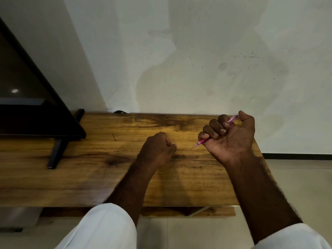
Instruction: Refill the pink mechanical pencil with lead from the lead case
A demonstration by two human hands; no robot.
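Note:
My right hand (231,135) is closed in a fist around the pink mechanical pencil (201,141). The pencil's thin tip points down-left toward the wooden table, and its top end sticks out by my thumb. A short way to the left, my left hand (158,150) rests on the table with its fingers curled shut; I cannot see anything in it. A thin dark stick, possibly a lead (114,137), lies on the wood further left. No lead case is visible.
The wooden table (71,177) runs along a white wall. A black monitor (32,105) on a black stand (55,151) occupies the left end. The table's right end stops just past my right hand, with tiled floor beyond it.

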